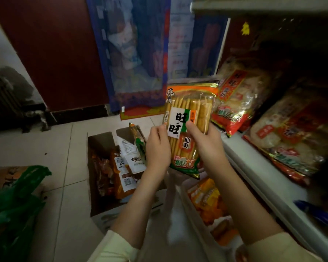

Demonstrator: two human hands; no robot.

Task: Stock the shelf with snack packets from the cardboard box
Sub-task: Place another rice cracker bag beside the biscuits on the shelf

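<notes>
A green-and-orange packet of rice crackers (189,114) is held upright in the air between both hands. My left hand (157,148) grips its left edge and my right hand (206,146) grips its right side, thumb on the front. Below and to the left, the open cardboard box (100,142) stands on the tiled floor with several orange snack packets (121,176) inside. On the right, the white shelf (254,167) carries red-and-clear cracker packets (240,99), some lying flat (295,140).
A lower shelf level holds orange packets (206,197) below my right arm. A green plastic bag (13,205) sits at the bottom left on another box. A dark red wall and a blue curtain (136,53) stand behind.
</notes>
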